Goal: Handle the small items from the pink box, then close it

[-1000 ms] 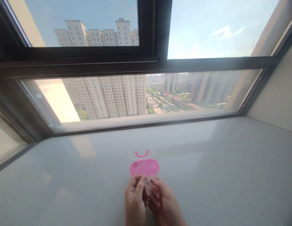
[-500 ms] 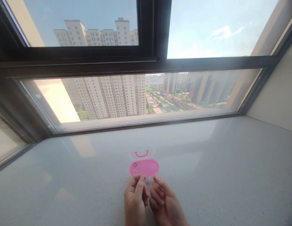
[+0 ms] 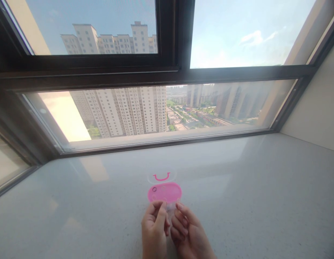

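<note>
A pink oval lid (image 3: 164,192) of a small clear case lies on the pale stone windowsill (image 3: 250,194), with a pink U-shaped handle piece (image 3: 161,176) just beyond it. My left hand (image 3: 154,230) and my right hand (image 3: 188,233) meet at the near edge of the case. The fingers of both curl together in a pinch around something small and clear that I cannot make out.
A dark-framed window (image 3: 180,72) runs along the back of the sill, with tall apartment blocks outside. A cream wall (image 3: 318,108) closes the right side. A narrow side pane sits at the far left.
My right hand's fingers have loosened slightly and drawn a little apart from the left hand. The pink case has stayed in place.
</note>
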{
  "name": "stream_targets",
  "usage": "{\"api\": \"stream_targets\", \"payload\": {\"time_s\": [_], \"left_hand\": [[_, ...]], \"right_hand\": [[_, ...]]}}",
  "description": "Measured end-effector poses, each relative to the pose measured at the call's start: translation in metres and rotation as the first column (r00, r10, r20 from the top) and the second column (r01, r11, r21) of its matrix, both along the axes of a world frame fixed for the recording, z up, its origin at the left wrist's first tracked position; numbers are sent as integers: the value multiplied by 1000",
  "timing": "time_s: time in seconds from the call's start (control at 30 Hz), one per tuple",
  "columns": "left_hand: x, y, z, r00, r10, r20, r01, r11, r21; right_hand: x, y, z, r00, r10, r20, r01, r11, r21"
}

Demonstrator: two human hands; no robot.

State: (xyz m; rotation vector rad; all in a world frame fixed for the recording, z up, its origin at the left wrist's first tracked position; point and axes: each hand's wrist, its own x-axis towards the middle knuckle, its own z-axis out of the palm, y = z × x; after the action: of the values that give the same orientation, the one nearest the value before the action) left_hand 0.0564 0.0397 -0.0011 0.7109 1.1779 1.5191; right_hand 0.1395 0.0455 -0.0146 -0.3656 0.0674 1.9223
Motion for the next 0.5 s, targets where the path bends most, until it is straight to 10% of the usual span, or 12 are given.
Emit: {"api": "stream_targets", "payload": {"time_s": [0.5], "left_hand": [[1, 3, 1, 1000, -1, 4, 1, 1000, -8]], "right_hand": [[0, 1, -1, 999, -6, 43, 5, 1000, 13]]}}
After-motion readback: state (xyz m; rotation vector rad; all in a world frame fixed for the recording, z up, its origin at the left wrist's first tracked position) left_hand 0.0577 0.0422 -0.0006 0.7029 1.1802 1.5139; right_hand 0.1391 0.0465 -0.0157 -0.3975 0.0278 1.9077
